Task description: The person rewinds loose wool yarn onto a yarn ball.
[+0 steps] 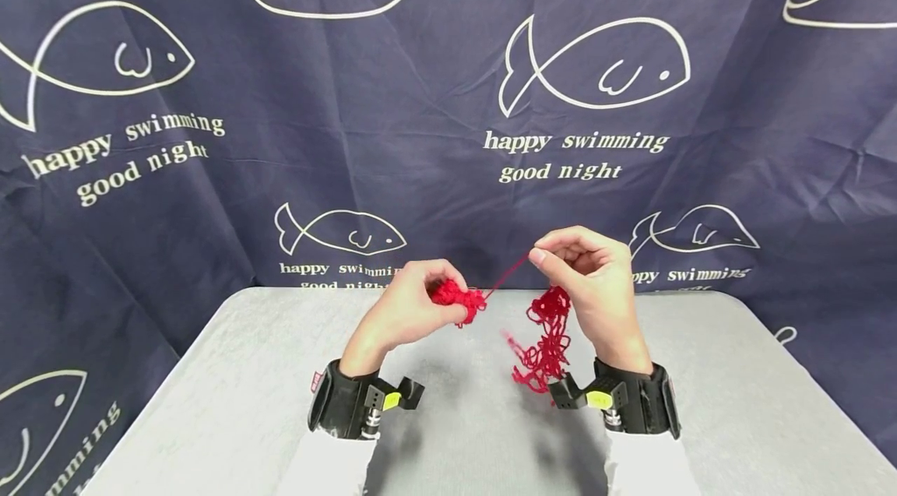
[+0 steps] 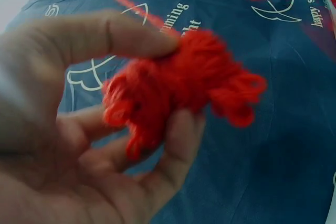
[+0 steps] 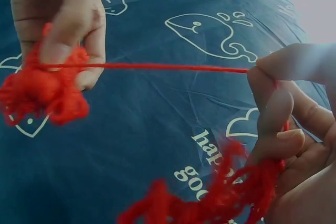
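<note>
My left hand [image 1: 413, 305] pinches a small wound ball of red yarn [image 1: 457, 298] between thumb and fingers; the ball of red yarn [image 2: 178, 87] fills the left wrist view. A taut strand [image 1: 506, 276] runs from the ball up to my right hand [image 1: 589, 270], which pinches the strand [image 3: 157, 67] at its fingertips. A loose tangle of red yarn [image 1: 545, 340] hangs from the right palm above the table; the tangle [image 3: 220, 195] lies low in the right wrist view. Both hands hover above the grey table [image 1: 210, 402].
A dark blue cloth with white fish drawings and lettering [image 1: 448, 91] hangs behind the table. Black wrist mounts [image 1: 350, 402] sit on both forearms. The table's far edge [image 1: 280, 290] runs just behind the hands.
</note>
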### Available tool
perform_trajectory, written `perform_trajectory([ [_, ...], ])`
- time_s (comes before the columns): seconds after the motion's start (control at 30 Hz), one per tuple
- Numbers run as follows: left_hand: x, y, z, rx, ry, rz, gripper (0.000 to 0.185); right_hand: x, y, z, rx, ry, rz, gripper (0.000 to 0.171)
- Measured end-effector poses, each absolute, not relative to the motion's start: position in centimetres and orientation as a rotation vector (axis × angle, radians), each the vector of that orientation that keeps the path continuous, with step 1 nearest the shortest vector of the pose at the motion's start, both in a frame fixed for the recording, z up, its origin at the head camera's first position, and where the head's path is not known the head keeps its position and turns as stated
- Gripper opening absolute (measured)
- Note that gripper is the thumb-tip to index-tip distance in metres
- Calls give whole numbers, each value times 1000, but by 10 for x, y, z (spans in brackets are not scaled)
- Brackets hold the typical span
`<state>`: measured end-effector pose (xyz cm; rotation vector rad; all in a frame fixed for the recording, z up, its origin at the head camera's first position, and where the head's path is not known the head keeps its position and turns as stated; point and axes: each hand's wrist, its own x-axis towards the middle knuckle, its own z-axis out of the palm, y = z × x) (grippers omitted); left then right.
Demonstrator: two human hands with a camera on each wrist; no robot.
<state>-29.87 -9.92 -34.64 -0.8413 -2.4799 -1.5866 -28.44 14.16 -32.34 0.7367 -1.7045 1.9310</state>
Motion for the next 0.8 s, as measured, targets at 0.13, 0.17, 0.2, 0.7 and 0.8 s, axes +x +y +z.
perform_trajectory([
  [0.13,-297,-100,-344,-1109,-2534,-1512,19,-287,141,-324,701,-1639,1970,8],
  [0.17,-297,-100,-344,-1181,-2524,-1504,20,-288,140,-324,701,-1616,1990,8],
  [0.2,-296,-100,-344,-1252,-2507,-1507,21,-289,140,-324,699,-1600,2006,8],
  [0.7,-286,-102,-335,-1752,-1975,-1873,28,-310,138,-341,597,-1776,2087,14],
  [0.8,-284,-102,-333,-1677,-1837,-1965,32,-312,138,-344,605,-1895,2033,13],
])
